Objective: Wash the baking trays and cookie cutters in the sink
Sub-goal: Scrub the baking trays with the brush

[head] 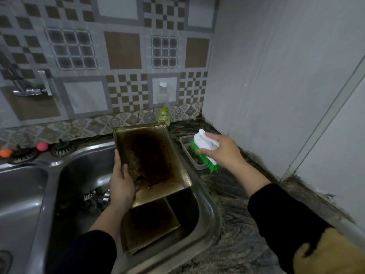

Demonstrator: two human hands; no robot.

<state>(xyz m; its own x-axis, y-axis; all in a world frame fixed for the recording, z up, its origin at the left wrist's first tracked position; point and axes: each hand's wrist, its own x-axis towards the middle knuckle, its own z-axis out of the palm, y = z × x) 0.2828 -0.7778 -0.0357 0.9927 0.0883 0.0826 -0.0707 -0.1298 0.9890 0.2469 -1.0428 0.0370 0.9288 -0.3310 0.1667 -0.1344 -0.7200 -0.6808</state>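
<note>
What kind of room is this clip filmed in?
Most likely a home kitchen: a steel sink set in a stone counter, a patterned tile backsplash, and a green dish soap bottle against the wall.

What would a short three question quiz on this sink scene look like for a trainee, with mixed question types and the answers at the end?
1. True or false: the left hand grips the burnt rectangular metal baking tray by its left edge.
2. Which does the right hand hold? A) the green dish soap bottle B) the white scrub brush with green bristles C) a sponge
3. Fill in: the brush is above a clear plastic ___ on the dark countertop.

Key
1. True; the tray is tilted over the steel sink basin, above a second burnt tray.
2. B
3. Container
</note>
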